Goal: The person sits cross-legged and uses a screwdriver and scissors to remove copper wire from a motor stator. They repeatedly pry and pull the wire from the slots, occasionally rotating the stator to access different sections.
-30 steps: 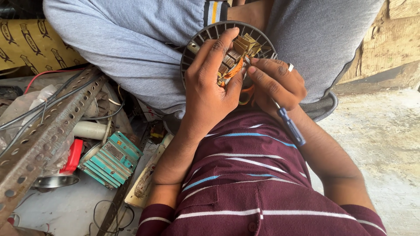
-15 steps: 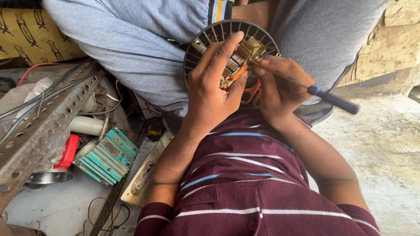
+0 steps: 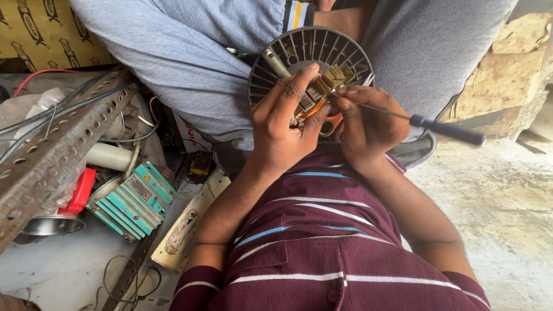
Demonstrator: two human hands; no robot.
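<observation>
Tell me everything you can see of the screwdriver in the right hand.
The screwdriver has a thin grey metal shaft and a dark blue handle that looks like plastic. It lies nearly level, handle pointing out right, free of the right hand, whose fingers pinch the shaft. Its tip sits at the copper windings in the round finned motor housing.

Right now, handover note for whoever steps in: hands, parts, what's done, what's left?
Left hand: grips the round ribbed fan motor housing on the lap, thumb on the copper windings.
Right hand: holds a thin screwdriver with a dark blue handle, tip at the windings.
Nearby, left: teal finned block, perforated metal angle, white tube.
Done: windings exposed.
Left: work at the windings unfinished, housing open.
</observation>
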